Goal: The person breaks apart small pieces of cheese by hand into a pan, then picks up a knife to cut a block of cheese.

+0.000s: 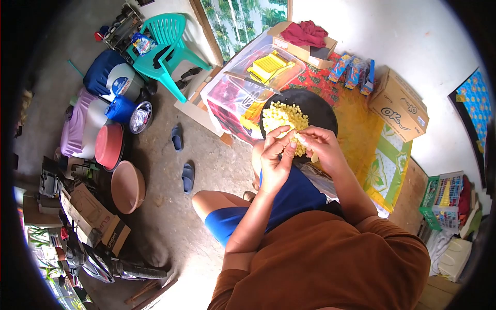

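Observation:
A heap of small pale yellow pieces (281,114) lies on a round black tray (323,106) in front of me. Over the near side of that heap, my left hand (278,157) and my right hand (324,149) meet fingertip to fingertip. Both hands are closed in a pinch. Between the fingertips shows a bit of something small and pale yellow, like the pieces on the tray. Its exact kind is too small to make out, and the fingers partly cover it.
Beyond the tray stands a clear plastic bin (232,101) with a yellow basket (268,66) in a clear container on top. A cardboard box (398,106) sits at right. On the floor at left are blue slippers (187,178), basins (128,187) and a green chair (164,51).

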A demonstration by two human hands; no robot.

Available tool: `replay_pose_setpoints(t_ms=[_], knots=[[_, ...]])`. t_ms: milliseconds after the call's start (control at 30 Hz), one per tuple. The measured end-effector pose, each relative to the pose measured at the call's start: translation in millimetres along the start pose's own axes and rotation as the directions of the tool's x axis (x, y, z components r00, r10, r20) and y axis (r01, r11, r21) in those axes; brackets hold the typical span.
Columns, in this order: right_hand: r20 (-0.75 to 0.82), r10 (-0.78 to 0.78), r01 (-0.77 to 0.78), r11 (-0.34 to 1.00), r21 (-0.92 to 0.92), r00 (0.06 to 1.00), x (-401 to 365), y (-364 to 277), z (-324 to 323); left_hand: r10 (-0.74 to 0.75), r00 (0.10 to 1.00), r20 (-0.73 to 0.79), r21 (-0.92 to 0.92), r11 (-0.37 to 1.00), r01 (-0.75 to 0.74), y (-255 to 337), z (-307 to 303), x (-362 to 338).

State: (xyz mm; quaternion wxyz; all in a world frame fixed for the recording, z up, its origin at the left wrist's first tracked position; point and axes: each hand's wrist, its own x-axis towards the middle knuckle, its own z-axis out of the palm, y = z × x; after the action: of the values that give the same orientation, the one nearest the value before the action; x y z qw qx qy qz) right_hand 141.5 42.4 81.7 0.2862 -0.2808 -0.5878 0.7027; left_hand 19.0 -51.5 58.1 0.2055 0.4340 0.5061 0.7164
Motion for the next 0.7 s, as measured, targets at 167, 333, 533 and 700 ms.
replay_pose_setpoints(t_ms=[167, 333, 533, 700], knots=[[-0.033, -0.452, 0.428, 0.863, -0.267, 0.891, 5, 8, 4, -0.087, 0.995, 0.044, -0.094, 0.991, 0.091, 1, 1, -1], [-0.025, -0.503, 0.472, 0.826, -0.307, 0.864, 3, 5, 5, -0.150, 0.987, 0.055, -0.090, 0.984, 0.154, 1, 1, -2], [-0.038, -0.595, 0.528, 0.738, -0.420, 0.803, 1, 3, 8, -0.228, 0.969, 0.098, -0.105, 0.966, 0.238, 9, 3, 0], [-0.106, -0.547, 0.479, 0.798, -0.365, 0.830, 14, 23, -4, -0.363, 0.915, 0.178, -0.334, 0.852, 0.403, 4, 9, 0]])
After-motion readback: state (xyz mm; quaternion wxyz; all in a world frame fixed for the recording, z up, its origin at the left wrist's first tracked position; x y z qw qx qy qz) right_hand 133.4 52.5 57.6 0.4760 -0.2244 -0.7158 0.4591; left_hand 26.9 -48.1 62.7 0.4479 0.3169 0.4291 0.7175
